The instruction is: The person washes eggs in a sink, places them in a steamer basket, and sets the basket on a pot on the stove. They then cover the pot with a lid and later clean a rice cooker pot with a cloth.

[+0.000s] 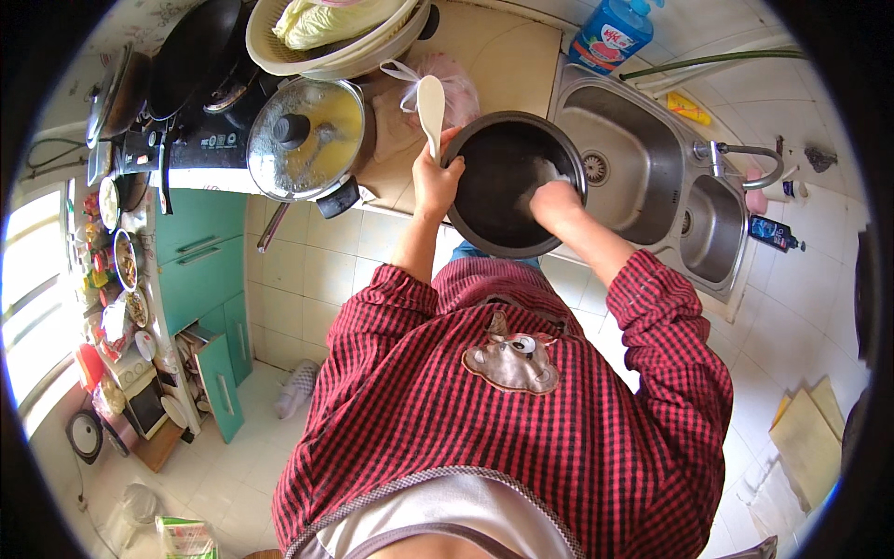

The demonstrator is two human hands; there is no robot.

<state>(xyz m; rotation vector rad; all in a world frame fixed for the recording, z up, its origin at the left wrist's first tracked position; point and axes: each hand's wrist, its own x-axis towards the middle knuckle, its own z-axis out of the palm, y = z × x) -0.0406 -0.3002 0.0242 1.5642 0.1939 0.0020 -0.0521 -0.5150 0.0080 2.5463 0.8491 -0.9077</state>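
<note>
My left hand (434,183) grips the near-left rim of a dark round cooking pot (489,189), which is tilted with its mouth toward me. The same hand also holds a pale plastic rice paddle (431,105), its blade pointing up and away. Inside the pot is my right hand (557,204), curled low against the right part of the interior. A whitish patch (550,170) shows just beyond its knuckles; whether it is cloth, rice or a reflection is unclear. The fingertips of that hand are hidden. The pot is held at the counter edge, left of the sink.
A double-bowl steel sink (663,241) with a faucet (716,159) lies to the right. On the counter (489,28) are a glass-lidded pan (307,140), a colander (258,42) with cabbage, a plastic bag (457,91) and a blue soap bottle (607,38). A lower cabinet door (222,388) stands ajar.
</note>
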